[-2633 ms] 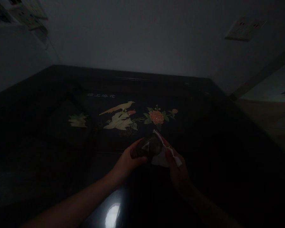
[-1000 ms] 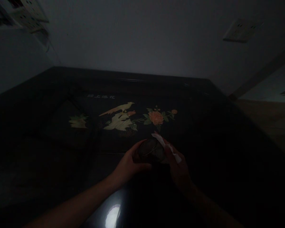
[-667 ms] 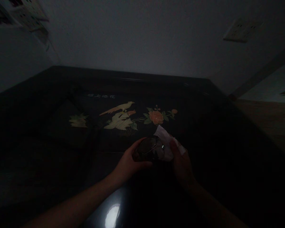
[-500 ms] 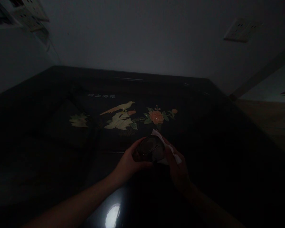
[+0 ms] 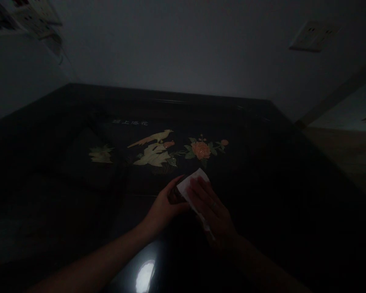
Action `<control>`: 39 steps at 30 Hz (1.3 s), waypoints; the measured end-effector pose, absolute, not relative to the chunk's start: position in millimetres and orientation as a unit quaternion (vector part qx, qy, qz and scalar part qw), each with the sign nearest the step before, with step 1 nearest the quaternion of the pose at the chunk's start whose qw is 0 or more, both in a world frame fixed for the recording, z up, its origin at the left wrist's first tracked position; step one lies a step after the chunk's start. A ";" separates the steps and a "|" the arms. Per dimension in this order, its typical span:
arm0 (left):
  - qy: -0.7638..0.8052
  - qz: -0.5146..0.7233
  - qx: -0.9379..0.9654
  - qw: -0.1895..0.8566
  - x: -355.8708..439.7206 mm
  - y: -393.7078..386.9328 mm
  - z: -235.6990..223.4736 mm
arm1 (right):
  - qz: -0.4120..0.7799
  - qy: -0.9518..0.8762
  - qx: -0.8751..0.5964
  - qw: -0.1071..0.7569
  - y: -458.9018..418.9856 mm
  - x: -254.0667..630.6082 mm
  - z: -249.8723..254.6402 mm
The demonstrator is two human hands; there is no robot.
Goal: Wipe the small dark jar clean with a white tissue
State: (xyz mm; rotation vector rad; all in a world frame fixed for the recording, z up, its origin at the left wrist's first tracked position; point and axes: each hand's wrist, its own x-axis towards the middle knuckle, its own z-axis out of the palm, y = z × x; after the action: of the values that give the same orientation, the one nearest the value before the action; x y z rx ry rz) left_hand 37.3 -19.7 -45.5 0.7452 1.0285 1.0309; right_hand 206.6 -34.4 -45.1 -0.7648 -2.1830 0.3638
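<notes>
In the head view my left hand (image 5: 164,205) curls round the left side of a dark, rounded, glossy object (image 5: 174,197), with fingers behind it and thumb in front. A white tissue (image 5: 186,185) lies over the object's top and right side and hides most of it, so its exact kind cannot be made out. My right hand (image 5: 212,207) presses the tissue against it with fingers laid close together. Both hands are just above a black glossy tabletop (image 5: 134,228), near its inlaid peony (image 5: 200,150).
A pale inlaid bird (image 5: 155,138) on a rock and some white characters (image 5: 130,122) decorate the table. Wall sockets (image 5: 314,36) are at upper right, more sockets (image 5: 33,22) at upper left. The scene is very dim.
My right hand has moved left from the object's right side, bringing the tissue over its top and covering it. My left hand keeps its hold, almost in place.
</notes>
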 end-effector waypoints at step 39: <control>0.425 0.453 0.328 0.712 36.2 -19.8 -48.6 | 0.492 -0.573 -0.434 0.492 -24.4 203.6 -36.6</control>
State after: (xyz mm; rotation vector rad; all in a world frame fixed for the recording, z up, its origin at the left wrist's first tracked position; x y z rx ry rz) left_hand 36.2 -19.8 -48.6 0.7264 0.9422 1.0042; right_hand 203.6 -24.4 -36.6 -1.0542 -1.3902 1.1936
